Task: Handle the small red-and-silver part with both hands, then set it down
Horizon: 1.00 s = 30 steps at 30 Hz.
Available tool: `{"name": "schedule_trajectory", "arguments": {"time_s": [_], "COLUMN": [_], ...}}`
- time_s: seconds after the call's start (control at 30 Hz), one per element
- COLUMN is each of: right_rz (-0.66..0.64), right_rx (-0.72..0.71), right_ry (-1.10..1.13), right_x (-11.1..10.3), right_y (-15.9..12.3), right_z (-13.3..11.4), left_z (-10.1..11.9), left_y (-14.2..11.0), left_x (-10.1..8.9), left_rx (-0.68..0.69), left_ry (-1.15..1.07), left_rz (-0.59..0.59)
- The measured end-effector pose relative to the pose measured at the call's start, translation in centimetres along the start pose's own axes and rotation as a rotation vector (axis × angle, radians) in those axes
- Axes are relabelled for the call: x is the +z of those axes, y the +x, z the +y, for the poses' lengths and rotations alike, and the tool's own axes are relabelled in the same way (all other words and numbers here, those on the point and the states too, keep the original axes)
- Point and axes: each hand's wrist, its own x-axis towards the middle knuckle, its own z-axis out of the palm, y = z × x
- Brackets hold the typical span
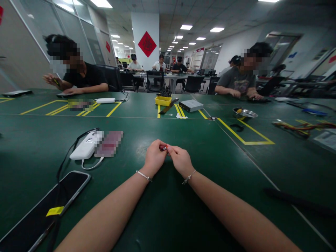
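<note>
My left hand (154, 158) and my right hand (181, 160) meet at the fingertips over the middle of the green table (168, 217). Between them they pinch a small object (164, 148) with a shiny, metal-like part and a bit of red or orange. Fingers cover most of it, so its kind cannot be made out. Both hands are closed, thumbs and forefingers pressed together. Each wrist wears a thin bracelet.
Left of my hands lie a white power bank (85, 147) with a cable and a large dark phone (47, 213). Further off are a yellow tray (163, 101), a grey box (191, 105) and a metal bowl (245, 113). Two people sit across the table.
</note>
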Motion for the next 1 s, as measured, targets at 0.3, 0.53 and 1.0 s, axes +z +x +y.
{"name": "schedule_trajectory", "arguments": {"time_s": [0.3,0.53,1.0], "right_rz": [-0.041,0.022,0.517], "right_rx": [0.028,0.091,0.274], "right_ry": [0.003,0.129,-0.737], "right_x": [-0.2,-0.1,-16.4], "right_y": [0.2,0.5,5.1], "right_z": [-0.2,0.1,5.9], "left_z": [-0.2,0.1,-2.6], "left_y": [-0.4,-0.6,0.4], "left_x": [0.0,0.5,0.5], "left_rx": [0.005,0.068,0.126], "left_ry": [0.056,0.107,0.364], "left_rz": [0.013,0.01,-0.239]}}
